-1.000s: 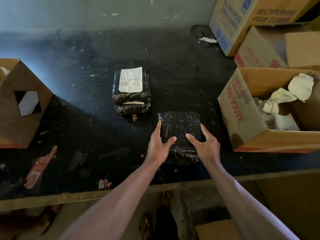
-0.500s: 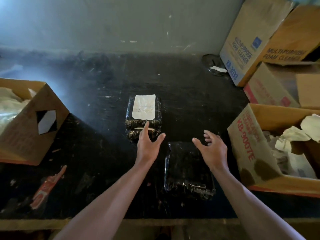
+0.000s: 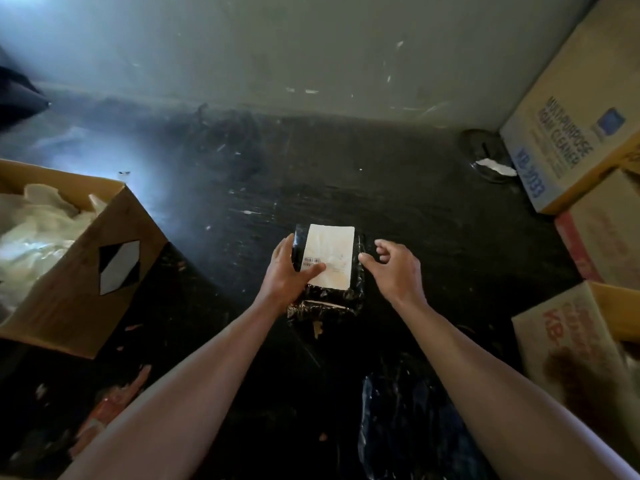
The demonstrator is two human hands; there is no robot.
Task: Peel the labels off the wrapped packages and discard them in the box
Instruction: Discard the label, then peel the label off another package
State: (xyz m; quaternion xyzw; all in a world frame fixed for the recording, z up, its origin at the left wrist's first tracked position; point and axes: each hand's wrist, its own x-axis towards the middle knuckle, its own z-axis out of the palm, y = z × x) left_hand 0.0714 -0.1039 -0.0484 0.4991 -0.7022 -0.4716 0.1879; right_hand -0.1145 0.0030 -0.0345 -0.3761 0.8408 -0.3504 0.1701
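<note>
At frame centre, the left hand [image 3: 289, 271] grips the top package [image 3: 327, 268], thumb on its label [image 3: 330, 256]. The right hand [image 3: 394, 268] hovers open just beside; best pinch a label corner, peeling slowly.

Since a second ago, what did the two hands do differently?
Both hands let go of the plain black wrapped package, which now lies near the table edge. They reached forward to the stack of black wrapped packages with the white paper label. The left hand now grips its left side, thumb on the label; the right hand hovers open beside it. The stack and the cardboard boxes stayed put.
</note>
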